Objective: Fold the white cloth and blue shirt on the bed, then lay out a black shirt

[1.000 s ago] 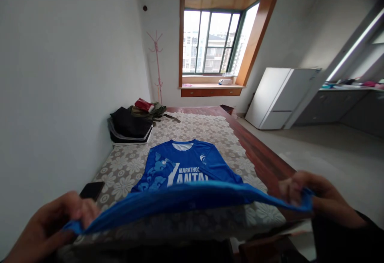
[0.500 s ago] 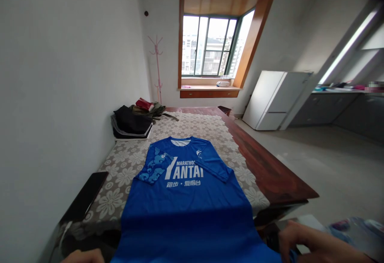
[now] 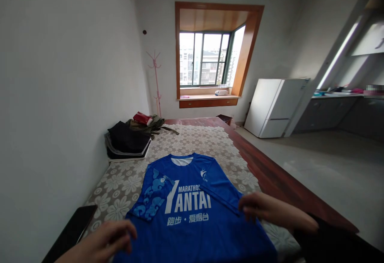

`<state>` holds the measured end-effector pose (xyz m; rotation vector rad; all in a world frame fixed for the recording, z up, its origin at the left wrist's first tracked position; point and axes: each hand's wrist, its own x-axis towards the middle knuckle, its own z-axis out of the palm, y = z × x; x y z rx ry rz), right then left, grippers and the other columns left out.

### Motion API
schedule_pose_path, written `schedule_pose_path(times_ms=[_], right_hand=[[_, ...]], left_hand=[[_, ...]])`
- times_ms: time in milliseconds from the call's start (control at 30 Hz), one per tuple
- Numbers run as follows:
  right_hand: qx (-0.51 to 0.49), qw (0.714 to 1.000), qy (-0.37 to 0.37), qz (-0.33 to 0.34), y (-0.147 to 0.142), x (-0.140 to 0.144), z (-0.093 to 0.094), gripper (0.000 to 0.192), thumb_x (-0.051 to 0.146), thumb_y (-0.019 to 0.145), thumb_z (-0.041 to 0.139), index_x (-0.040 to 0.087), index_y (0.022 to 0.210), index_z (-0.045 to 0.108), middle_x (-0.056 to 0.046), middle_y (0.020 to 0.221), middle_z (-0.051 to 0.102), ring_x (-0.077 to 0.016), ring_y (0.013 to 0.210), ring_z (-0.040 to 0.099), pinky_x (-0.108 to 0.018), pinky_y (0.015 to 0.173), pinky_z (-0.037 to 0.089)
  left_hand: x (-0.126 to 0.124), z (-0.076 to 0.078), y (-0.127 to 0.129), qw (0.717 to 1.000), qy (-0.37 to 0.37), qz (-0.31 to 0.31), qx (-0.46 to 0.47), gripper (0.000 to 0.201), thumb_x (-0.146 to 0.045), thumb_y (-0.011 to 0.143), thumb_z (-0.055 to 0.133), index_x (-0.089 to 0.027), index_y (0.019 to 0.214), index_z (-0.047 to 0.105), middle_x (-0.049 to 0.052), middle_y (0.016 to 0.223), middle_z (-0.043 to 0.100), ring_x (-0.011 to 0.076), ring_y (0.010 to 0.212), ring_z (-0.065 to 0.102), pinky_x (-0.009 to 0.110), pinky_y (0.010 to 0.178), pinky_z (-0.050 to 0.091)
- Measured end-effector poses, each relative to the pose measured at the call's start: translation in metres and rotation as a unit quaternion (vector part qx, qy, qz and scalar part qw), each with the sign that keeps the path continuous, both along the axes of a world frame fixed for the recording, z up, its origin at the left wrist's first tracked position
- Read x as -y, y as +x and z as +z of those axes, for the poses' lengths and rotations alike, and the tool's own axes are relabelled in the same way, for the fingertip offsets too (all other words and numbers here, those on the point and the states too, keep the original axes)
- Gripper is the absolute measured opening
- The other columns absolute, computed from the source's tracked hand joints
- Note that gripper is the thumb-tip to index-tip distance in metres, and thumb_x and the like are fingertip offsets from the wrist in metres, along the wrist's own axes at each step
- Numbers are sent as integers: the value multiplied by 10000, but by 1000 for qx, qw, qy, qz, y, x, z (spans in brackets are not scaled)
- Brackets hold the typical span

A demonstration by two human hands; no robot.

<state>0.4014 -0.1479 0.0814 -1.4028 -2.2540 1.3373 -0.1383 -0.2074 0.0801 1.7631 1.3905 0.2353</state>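
A blue short-sleeved T-shirt (image 3: 192, 199) lies face up on the patterned tablecloth, its collar pointing away from me. White lettering crosses its chest, and both sleeves are folded inward over the front. My left hand (image 3: 109, 239) is by the shirt's left side, below the cloud-patterned sleeve, its fingers loosely bent and apart. Over the right edge, close to the other sleeve, is my right hand (image 3: 261, 211), with bent, parted fingers and nothing visible in them. Whether either hand touches the fabric is hard to tell. The shirt's lower end runs out of view.
A dark phone (image 3: 72, 231) lies at the table's left edge. Folded dark clothes (image 3: 127, 139) and a bag with a red packet (image 3: 142, 118) sit against the wall. The floral tablecloth (image 3: 198, 135) covers part of the reddish wooden table (image 3: 279, 179). A white fridge (image 3: 273, 107) stands beyond.
Both hands have left the shirt's lower end and come forward along its sides, the right one up to the sleeve. The near part of the shirt now lies lower, and the view has tilted up.
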Motion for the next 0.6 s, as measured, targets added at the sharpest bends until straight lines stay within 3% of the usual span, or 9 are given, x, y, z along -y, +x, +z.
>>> schedule_pose_path(times_ms=[67, 133, 200, 300, 433, 600], right_hand=[[1, 992, 120, -32, -7, -57, -4, 355, 489, 941, 490, 215, 973, 714, -56, 789, 722, -203, 716, 677, -310, 695, 529], [50, 975, 200, -83, -16, -115, -15, 320, 448, 926, 523, 195, 969, 713, -68, 841, 724, -210, 778, 671, -309, 743, 509], [136, 949, 235, -162, -26, -165, -30, 232, 394, 872, 611, 189, 919, 709, -77, 872, 721, -225, 846, 663, -299, 779, 484], [172, 935, 240, -196, -41, -211, -52, 178, 342, 841, 653, 167, 817, 678, -104, 854, 704, -251, 856, 650, -305, 752, 461], [162, 932, 260, -194, -52, -230, -73, 158, 298, 852, 636, 178, 751, 617, -98, 870, 690, -228, 854, 627, -289, 746, 435], [129, 935, 276, -179, -53, -236, -86, 117, 272, 925, 529, 201, 854, 591, -49, 852, 681, -192, 838, 623, -261, 741, 430]], left_hand=[[-54, 13, 16, 997, 82, 5, -6, 371, -585, 902, 462, -346, 1026, 717, 27, 932, 750, 249, 898, 676, 343, 834, 515], [-114, 11, 31, 982, 171, 33, -78, 325, -470, 915, 474, -268, 995, 714, 60, 995, 744, 241, 936, 676, 311, 852, 501], [-170, -2, 42, 956, 221, 94, -169, 277, -353, 906, 490, -219, 1038, 694, 105, 1106, 717, 248, 1058, 655, 307, 924, 467], [-227, -26, 49, 939, 224, 141, -218, 248, -317, 875, 537, -175, 1022, 677, 169, 1130, 684, 303, 1090, 642, 358, 906, 460], [-255, -46, 51, 932, 224, 150, -241, 219, -382, 859, 572, -179, 822, 645, 162, 1016, 684, 317, 987, 660, 364, 813, 463], [-267, -58, 50, 945, 226, 111, -209, 188, -356, 911, 501, -226, 800, 580, 56, 902, 698, 218, 900, 666, 285, 763, 442]])
